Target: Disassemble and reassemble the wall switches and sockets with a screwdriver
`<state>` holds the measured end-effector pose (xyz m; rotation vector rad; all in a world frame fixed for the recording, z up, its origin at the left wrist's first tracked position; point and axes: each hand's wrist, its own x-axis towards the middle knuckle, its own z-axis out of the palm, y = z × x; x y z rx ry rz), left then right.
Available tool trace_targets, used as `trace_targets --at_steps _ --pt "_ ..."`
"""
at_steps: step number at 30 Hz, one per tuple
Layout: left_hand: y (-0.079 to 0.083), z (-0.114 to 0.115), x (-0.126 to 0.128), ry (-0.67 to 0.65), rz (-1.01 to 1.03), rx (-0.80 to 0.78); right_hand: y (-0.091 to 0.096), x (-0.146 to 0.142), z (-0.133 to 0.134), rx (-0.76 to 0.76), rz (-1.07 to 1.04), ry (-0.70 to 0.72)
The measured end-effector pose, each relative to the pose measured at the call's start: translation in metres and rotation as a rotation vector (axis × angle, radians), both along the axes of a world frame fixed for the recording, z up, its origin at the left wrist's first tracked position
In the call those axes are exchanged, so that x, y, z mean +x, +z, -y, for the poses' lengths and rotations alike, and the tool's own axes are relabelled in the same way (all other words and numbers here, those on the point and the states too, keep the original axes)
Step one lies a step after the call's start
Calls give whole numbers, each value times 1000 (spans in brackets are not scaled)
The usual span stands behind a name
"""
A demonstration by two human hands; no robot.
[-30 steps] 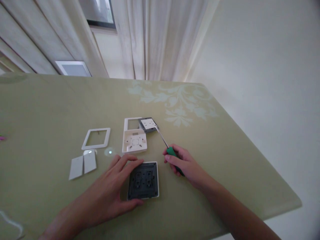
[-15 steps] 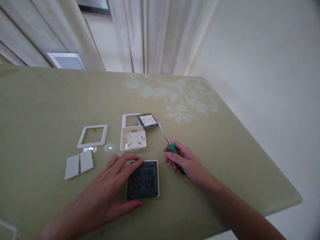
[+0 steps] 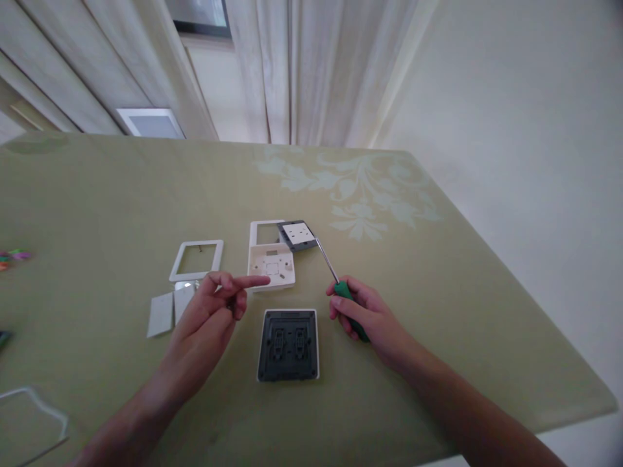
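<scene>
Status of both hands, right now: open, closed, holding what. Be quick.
Left hand: index finger extended, other fingers curled; whether they hold anything cannot be told.
Right hand: closed, holding the green-handled screwdriver.

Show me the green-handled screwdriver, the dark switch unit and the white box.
Green-handled screwdriver [image 3: 343, 290]: head view, on its handle.
Dark switch unit [image 3: 289, 346]: head view, middle of its face.
White box [image 3: 273, 267]: head view, bare inner floor.
</scene>
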<state>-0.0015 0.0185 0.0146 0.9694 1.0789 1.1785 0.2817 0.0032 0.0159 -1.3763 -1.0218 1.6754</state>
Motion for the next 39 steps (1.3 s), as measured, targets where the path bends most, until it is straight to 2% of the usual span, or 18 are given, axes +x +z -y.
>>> trace_targets --at_steps 4,9,16,22,33,36,39 --pt "5 -1 2 38 54 16 1 1 0 -8 11 -9" --pt "7 2 0 1 93 49 1 1 0 -7 6 -7" --pt "6 6 -4 -106 -72 45 1 0 0 -4 18 -9" --pt "4 7 -8 -159 -155 103 0 0 0 -3 11 -5" --pt "11 7 4 -133 -195 136 9 -2 3 65 -76 -65" --pt "21 5 10 -164 -269 236 11 -2 3 69 -107 -77" --pt "31 4 18 -271 -419 403 11 -3 3 85 -121 -81"
